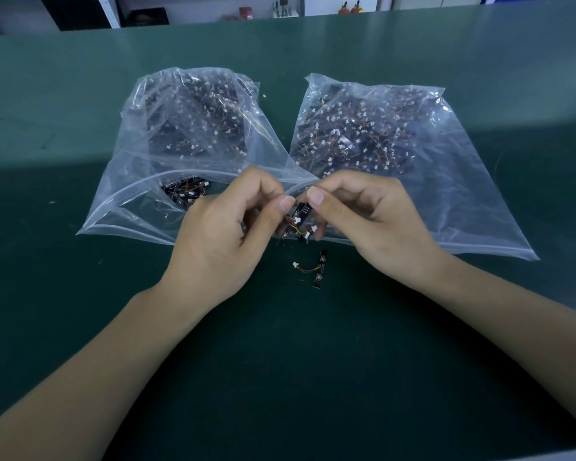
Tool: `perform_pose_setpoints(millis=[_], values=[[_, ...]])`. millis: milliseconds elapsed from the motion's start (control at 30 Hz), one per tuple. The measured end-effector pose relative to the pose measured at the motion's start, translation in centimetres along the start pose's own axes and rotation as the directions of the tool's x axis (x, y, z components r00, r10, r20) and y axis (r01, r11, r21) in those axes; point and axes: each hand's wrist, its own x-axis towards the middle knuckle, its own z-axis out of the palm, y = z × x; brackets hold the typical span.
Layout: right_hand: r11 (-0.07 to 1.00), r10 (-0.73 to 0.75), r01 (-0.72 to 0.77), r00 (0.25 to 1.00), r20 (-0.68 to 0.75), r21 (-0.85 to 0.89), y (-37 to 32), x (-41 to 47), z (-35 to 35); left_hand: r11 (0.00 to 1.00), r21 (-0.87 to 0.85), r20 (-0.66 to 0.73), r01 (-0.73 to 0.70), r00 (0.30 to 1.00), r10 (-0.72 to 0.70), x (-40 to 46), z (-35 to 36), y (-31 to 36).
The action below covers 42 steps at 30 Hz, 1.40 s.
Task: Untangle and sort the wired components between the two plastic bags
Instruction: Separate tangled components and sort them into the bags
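Two clear plastic bags lie side by side on the green mat, a left bag and a right bag, each full of small black boards with orange wires and white plugs. Between their open mouths, my left hand and my right hand both pinch a tangled clump of wired components. Fingers hide part of the clump. One separate wired component, a black strip with a short wire and a white plug, lies on the mat just below the hands.
The green mat stretches wide around the bags. Along the far edge of the table stand shelves and small items, well away from the hands.
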Motion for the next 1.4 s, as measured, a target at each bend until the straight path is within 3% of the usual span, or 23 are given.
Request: perform_pose_setpoints(millis=[300,567,800,1000,1200,1400], values=[[0.997,0.009,-0.014,0.998,-0.056,-0.081,-0.2,0.1,0.0,0.992,-0.118,0.088,0.037,0.996,-0.027,0.0,0.3,0.2],[0.997,-0.009,0.006,0.999,-0.038,-0.075,0.3,0.0,0.0,0.996,-0.055,0.119,0.067,0.991,-0.060,-0.1,0.0,0.5],[0.988,-0.109,0.102,0.992,-0.060,-0.119,0.2,0.3,-0.2,0.996,-0.012,0.079,0.084,0.993,-0.082,-0.1,-0.1,0.5],[0.991,-0.104,0.103,0.994,0.010,0.090,-0.4,0.2,0.3,0.906,-0.276,0.222,0.321,0.938,-0.265,-0.1,0.0,0.5],[0.995,-0.074,0.073,0.997,0.010,0.071,-0.6,0.0,0.1,0.899,-0.346,0.192,0.268,0.958,-0.212,0.1,0.1,1.0],[0.999,0.002,0.000,0.998,-0.063,0.033,-0.4,0.3,0.0,0.950,-0.267,0.073,0.160,0.987,-0.146,0.1,-0.1,1.2]])
